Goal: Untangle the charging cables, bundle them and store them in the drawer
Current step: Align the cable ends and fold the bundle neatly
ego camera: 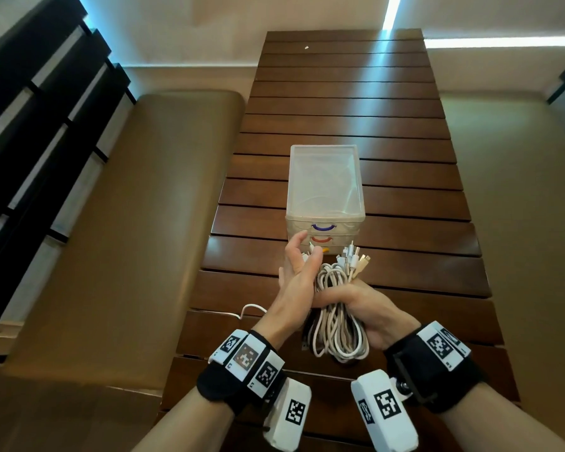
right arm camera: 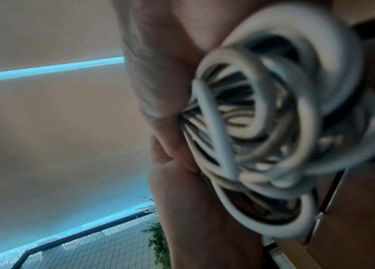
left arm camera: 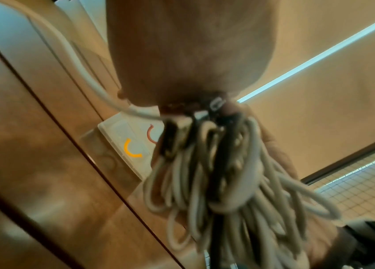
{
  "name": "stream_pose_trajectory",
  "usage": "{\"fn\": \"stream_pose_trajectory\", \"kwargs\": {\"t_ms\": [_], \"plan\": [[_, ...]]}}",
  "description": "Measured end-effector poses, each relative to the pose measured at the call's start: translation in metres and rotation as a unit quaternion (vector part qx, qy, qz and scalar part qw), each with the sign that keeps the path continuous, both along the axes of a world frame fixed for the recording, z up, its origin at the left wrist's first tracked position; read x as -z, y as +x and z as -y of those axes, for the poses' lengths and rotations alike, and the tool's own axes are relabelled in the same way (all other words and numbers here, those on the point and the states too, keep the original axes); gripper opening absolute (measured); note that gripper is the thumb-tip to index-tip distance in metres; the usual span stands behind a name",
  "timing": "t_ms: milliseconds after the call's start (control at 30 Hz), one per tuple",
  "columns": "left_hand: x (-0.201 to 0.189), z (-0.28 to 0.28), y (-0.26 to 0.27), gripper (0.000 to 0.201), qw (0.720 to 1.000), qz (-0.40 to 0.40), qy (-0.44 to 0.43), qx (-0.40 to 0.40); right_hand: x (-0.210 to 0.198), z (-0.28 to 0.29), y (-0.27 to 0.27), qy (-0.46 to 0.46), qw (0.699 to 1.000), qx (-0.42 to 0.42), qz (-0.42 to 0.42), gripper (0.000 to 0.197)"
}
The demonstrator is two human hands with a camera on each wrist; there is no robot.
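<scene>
Right hand: the right hand was clenched round the middle of the cable bundle, holding it above the table, fingers wrapped over the strands.
Left hand: the left hand lay against the left side of the bundle with fingers stretched forward and spread; a few plug ends showed at its palm, but whether it pinched them could not be told.
Cable bundle: mostly white cords folded into long loops, hanging below the right fist; the plugs fanned out above it, toward the drawer box.
Loose cord: one white strand arched out to the left, behind the left wrist.
Drawer box: a small translucent plastic drawer box stood on the table just beyond the hands, its drawers closed, with purple, red and orange handles down the front.
Table: dark wooden slats, with a tan bench along its left.
</scene>
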State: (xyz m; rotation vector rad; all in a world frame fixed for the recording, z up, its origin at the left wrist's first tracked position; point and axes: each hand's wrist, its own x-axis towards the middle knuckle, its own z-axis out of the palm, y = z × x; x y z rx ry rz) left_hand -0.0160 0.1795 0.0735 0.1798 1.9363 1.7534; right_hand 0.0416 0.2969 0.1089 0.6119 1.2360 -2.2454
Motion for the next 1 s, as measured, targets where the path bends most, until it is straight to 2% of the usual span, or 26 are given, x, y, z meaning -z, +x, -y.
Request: {"fn": "stream_pose_trajectory", "kwargs": {"t_ms": [67, 200, 267, 400, 533, 767, 833, 900, 967, 1000], "plan": [[-0.001, 0.002, -0.004, 0.027, 0.998, 0.001, -0.031, 0.054, 0.003, 0.004, 0.002, 0.018, 1.000, 0.017, -0.011, 0.024], [-0.002, 0.007, -0.007, 0.045, 0.995, 0.023, -0.017, 0.090, 0.010, 0.012, 0.001, 0.110, 0.992, 0.031, -0.054, 0.029], [0.000, 0.009, -0.004, 0.047, 0.995, 0.018, -0.017, 0.094, 0.011, 0.012, 0.001, 0.126, 0.990, 0.024, -0.064, 0.033], [0.004, 0.011, 0.000, 0.035, 0.995, -0.001, -0.023, 0.098, 0.014, 0.008, 0.001, 0.130, 0.989, -0.002, -0.067, 0.041], [0.000, 0.012, -0.001, 0.027, 0.992, 0.005, -0.028, 0.119, 0.011, 0.004, -0.001, 0.112, 0.992, -0.018, -0.062, 0.038], [-0.001, 0.014, -0.018, 0.032, 0.990, 0.043, -0.006, 0.136, 0.015, 0.006, -0.009, 0.088, 0.994, 0.004, -0.061, 0.041], [-0.005, 0.016, -0.021, 0.032, 0.990, 0.057, 0.008, 0.126, 0.016, 0.007, -0.011, 0.112, 0.992, 0.024, -0.059, 0.038], [-0.012, 0.021, -0.021, 0.045, 0.994, 0.035, 0.002, 0.106, 0.015, 0.007, -0.013, 0.123, 0.990, 0.039, -0.064, 0.035], [-0.018, 0.034, -0.020, 0.059, 0.999, -0.030, -0.018, 0.025, 0.013, 0.006, -0.015, 0.098, 0.991, 0.058, -0.075, 0.030], [-0.022, 0.045, -0.017, 0.051, 0.996, -0.068, -0.029, -0.039, 0.012, 0.005, -0.015, 0.083, 0.992, 0.061, -0.078, 0.029]]}}
